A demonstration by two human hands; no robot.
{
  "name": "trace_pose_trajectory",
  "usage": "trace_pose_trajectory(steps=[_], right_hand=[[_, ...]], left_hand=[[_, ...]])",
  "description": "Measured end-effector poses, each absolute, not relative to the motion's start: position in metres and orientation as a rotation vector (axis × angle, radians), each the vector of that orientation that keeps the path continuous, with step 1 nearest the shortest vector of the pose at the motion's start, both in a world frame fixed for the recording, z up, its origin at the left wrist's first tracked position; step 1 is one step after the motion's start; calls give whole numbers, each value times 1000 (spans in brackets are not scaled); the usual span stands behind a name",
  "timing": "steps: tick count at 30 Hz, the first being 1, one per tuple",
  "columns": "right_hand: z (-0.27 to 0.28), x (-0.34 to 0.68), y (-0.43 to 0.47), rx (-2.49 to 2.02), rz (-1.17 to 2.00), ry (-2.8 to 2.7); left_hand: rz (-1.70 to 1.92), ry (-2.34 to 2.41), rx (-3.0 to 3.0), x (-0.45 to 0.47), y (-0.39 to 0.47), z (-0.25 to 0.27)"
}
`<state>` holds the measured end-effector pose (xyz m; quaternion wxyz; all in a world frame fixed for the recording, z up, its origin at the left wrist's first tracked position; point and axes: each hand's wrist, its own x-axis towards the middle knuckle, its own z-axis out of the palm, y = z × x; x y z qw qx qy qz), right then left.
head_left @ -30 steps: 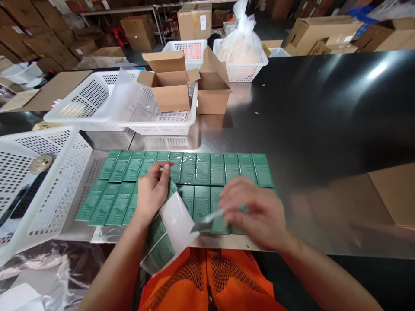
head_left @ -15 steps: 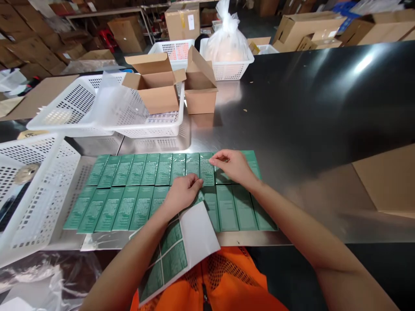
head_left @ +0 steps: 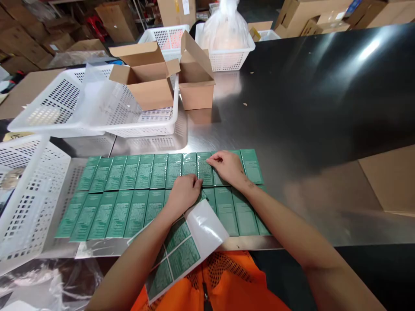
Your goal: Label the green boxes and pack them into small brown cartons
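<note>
Your right hand (head_left: 229, 167) has thumb and fingertips pressed together at the far row of green boxes (head_left: 155, 205); you can't tell whether a label is pinched there. Your left hand (head_left: 184, 192) curls closed on the far corner of the label sheet (head_left: 187, 250), which overhangs the desk's (head_left: 301, 129) near edge. A second ago your right hand was over the near row with a blurred strip; now it is farther in, so the work seems to have passed from sheet to box. Your forearms hide some near-row boxes. Toward the desk's left, a white basket (head_left: 52, 181) is cut off.
</note>
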<state>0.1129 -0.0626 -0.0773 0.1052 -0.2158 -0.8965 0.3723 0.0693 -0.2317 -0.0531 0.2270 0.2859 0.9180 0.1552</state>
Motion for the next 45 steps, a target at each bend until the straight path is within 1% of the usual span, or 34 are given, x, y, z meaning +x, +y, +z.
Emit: trace_pose_trajectory(steps=[18,25,29,32,34,37,39,42,45], right_hand=[[-79,114,-67,-682,993,-2696],[-79,115,-73,-722,828,-2621],[-74,113,-74,-692,778,-2719],[-73,120,-68,-442,889,-2830],[-73,127,-60,-259,1006,-2888],[-72,139,-51,-100,1191,-2898],[-66,147,-52,-78,1328,-2832],[-50,161,-73,-179,1502,-2648],[-37,178,-112,-245,1580,-2542]], left_hand=[[365,2464,771,61,-226,-51],[305,2498,806,61,-226,-50],[312,2501,821,63,-239,-48],[378,2519,807,66,-253,-43],[506,2565,753,69,-262,-39],[743,2670,690,72,-271,-36],[863,2758,695,75,-274,-35],[1041,2863,697,82,-275,-35],[1235,2861,686,91,-274,-34]])
